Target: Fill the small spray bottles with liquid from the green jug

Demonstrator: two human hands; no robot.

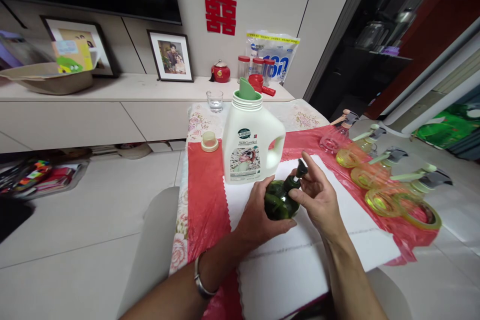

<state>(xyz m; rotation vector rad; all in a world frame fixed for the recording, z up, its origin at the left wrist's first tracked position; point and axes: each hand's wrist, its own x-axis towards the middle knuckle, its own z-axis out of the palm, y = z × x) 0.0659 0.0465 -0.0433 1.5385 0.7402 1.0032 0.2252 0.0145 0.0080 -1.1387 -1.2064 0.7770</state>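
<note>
A round dark green pump bottle (277,204) is tilted above a white sheet (285,275). My left hand (257,215) is wrapped round its body from the left. My right hand (318,199) is closed at the black pump head (294,179), thumb against the collar and fingers partly hidden behind it. Just beyond stands a large white detergent jug (245,147) with a green spout (247,90) and no cap on it. A pale translucent cap (209,142) rests on the red plastic cover (204,180) to the jug's left.
Several spray bottles (360,155) line the table's right side, near a roll of tape (435,215). Behind the jug is a glass cup (215,101). Framed photos (171,57), a red pot (220,71) and a plastic bag (275,55) stand on the cabinet.
</note>
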